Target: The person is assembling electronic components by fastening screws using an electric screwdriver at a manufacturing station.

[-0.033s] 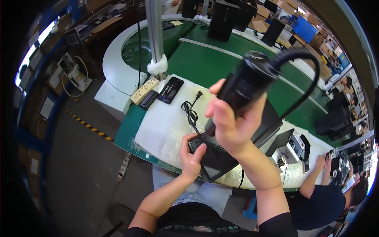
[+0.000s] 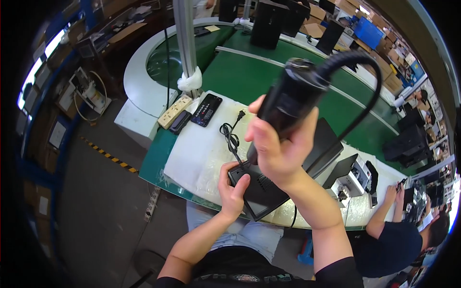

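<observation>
My right hand (image 2: pixel 281 149) is shut around a black powered screwdriver (image 2: pixel 290 98), held upright with its tip pointing down at a flat black device (image 2: pixel 261 192). A thick black cable (image 2: pixel 365 91) loops from the tool's top. My left hand (image 2: pixel 233 189) grips the near left corner of that device, thumb on top. The device lies on a white padded sheet (image 2: pixel 197 153) at the bench's front edge. A bundled black power cord (image 2: pixel 230 132) with a plug lies just beyond my left hand.
A cream power strip (image 2: pixel 175 111) and a flat black handset (image 2: pixel 206 109) lie beside a metal post (image 2: pixel 185 38). Behind runs a green conveyor (image 2: pixel 249 72) carrying black boxes (image 2: pixel 266 21). Another black unit (image 2: pixel 331 139) sits to the right. A person in dark blue (image 2: pixel 389 230) works at right.
</observation>
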Tool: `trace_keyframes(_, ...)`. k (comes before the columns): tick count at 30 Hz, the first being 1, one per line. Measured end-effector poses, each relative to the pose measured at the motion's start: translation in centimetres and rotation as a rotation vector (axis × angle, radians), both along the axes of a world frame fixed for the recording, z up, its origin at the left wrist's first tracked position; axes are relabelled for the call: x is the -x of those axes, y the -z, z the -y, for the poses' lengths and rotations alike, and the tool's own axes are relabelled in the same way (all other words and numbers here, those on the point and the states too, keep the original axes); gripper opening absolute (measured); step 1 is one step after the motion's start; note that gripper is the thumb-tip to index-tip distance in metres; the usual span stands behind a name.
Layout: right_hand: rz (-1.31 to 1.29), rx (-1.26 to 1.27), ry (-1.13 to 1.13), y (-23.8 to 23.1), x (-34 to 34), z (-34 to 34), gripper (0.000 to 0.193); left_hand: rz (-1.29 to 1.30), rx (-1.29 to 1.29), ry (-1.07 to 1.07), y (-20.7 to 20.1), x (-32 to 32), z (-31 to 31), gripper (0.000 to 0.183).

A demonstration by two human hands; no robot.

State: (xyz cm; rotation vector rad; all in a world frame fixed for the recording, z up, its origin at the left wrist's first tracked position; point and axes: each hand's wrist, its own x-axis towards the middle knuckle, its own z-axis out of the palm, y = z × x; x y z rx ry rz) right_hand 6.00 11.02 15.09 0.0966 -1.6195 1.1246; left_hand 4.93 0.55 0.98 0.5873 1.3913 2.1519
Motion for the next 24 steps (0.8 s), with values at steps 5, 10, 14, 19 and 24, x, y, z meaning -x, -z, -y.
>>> trace_keyframes(5,0.032,-0.038,-0.004,-0.1,0.0,0.2,0.062,0.000,-0.007,0.006,-0.5,-0.3,0.1,0.035)
trace_keyframes(10,-0.185,-0.049,0.154,-3.3,-3.8,-1.6,0.040,-0.033,0.054,-0.044,0.2,-0.4,0.1,0.037)
trace_keyframes(14,-0.262,-0.026,0.522,-5.5,-15.1,-4.2,0.028,-0.070,0.106,-0.007,1.9,-0.3,-0.1,0.041)
trace_keyframes(19,-0.077,-0.082,1.018,1.1,-26.8,-7.7,0.025,-0.056,0.130,-0.086,1.0,-0.1,0.4,0.039)
trace_keyframes(24,-0.113,-0.069,1.101,9.0,-32.6,-9.6,0.039,0.025,0.062,-0.048,0.8,-1.4,-1.4,0.040)
